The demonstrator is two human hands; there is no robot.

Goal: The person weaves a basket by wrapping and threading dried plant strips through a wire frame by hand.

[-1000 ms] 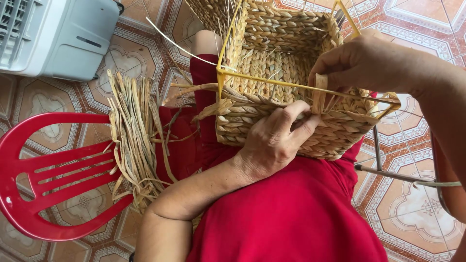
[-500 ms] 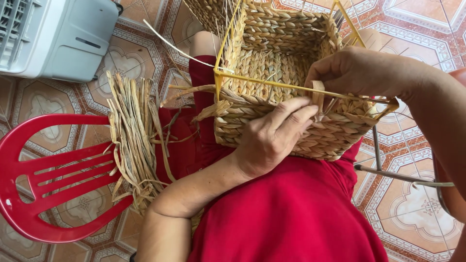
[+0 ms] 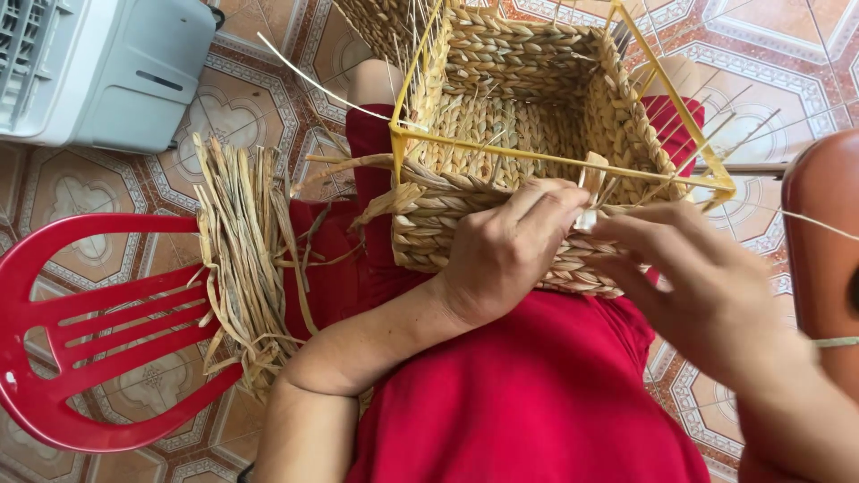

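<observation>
1. Left hand (image 3: 506,250) presses on the near wall of the woven basket (image 3: 528,134), fingers curled over the weave.
2. Right hand (image 3: 698,277) pinches a flat strand (image 3: 591,183) at the near rim.
3. Basket sits on the lap, in a yellow wire frame (image 3: 412,98); inside bare.
4. Left: straw bundle (image 3: 242,250) on red chair (image 3: 80,331).

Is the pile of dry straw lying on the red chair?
Yes, the bundle of dry straw strands rests across the edge of the red plastic chair, beside the person's red-clothed lap.
</observation>
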